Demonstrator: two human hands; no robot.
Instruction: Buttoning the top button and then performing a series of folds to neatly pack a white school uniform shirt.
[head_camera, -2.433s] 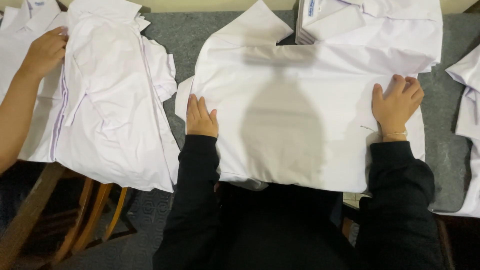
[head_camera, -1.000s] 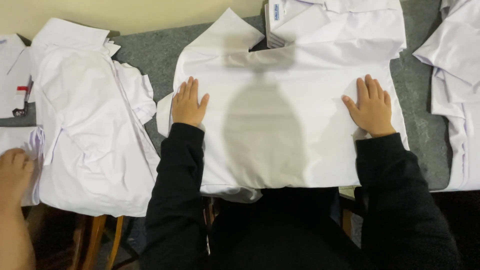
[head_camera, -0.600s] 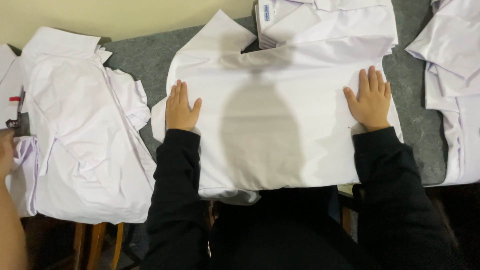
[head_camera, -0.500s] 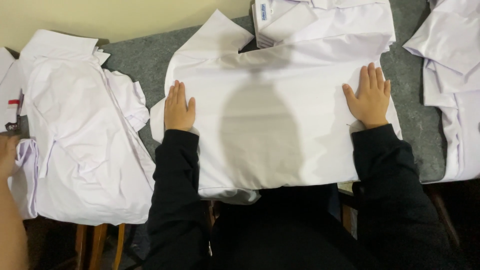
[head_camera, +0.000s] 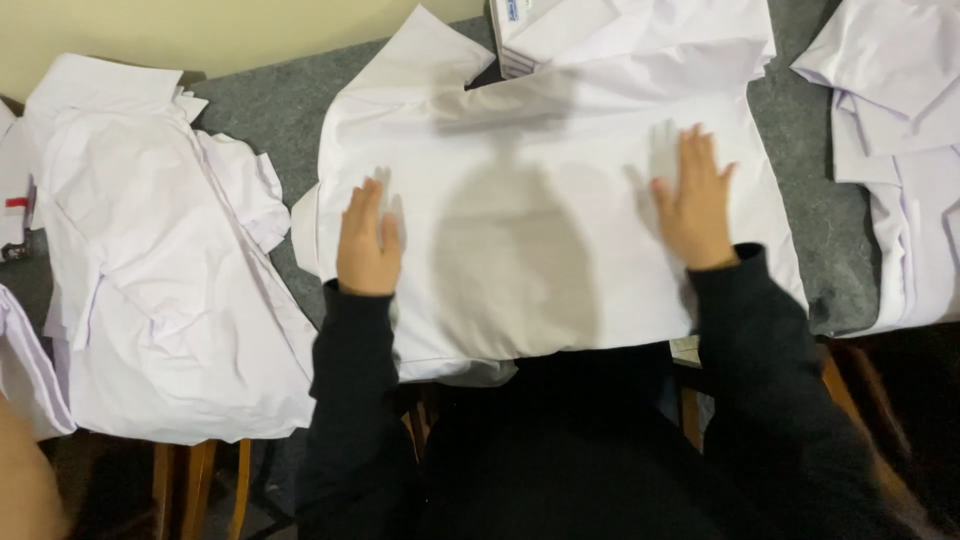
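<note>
Close in, at the bottom: 2 black sleeves (head_camera: 360, 400) and a dark lap. Under the table edge, some brown wooden legs (head_camera: 200, 480) on the left, more brown wood on the right (head_camera: 835, 375).

A bit further up: the left hand (head_camera: 368, 238), flat on a folded white shirt (head_camera: 560, 200), palm down, fingers straight and close together. Open, gripping nothing, just pressing on the cloth. Same for the right hand (head_camera: 693, 198): flat, fingers spread a little, open, holding nothing. Both a bit blurry. Between the 2 hands, a round grey shadow (head_camera: 510, 265) on the cloth.

White shirt right in the middle of the table, front edge hanging a little over the near side. Smooth and neat. Collar end at the far side, with a small blue label (head_camera: 513, 10) at the top edge.

Left of it: a messy pile of white shirts (head_camera: 160, 270), crumpled, drooping over the table edge. Near the folded shirt, maybe just touching it. At the far left edge, a tiny red mark (head_camera: 16, 202) on more white cloth. In the bottom left corner, a blurry bit of another person's arm (head_camera: 25, 490).

Right side: another stack of white shirts (head_camera: 900, 150), apart from the middle shirt.

Underneath it all: a grey, fuzzy table cover (head_camera: 270, 110), bare in the gaps between piles.

Furthest away, top left: a plain pale yellow wall (head_camera: 200, 30).
</note>
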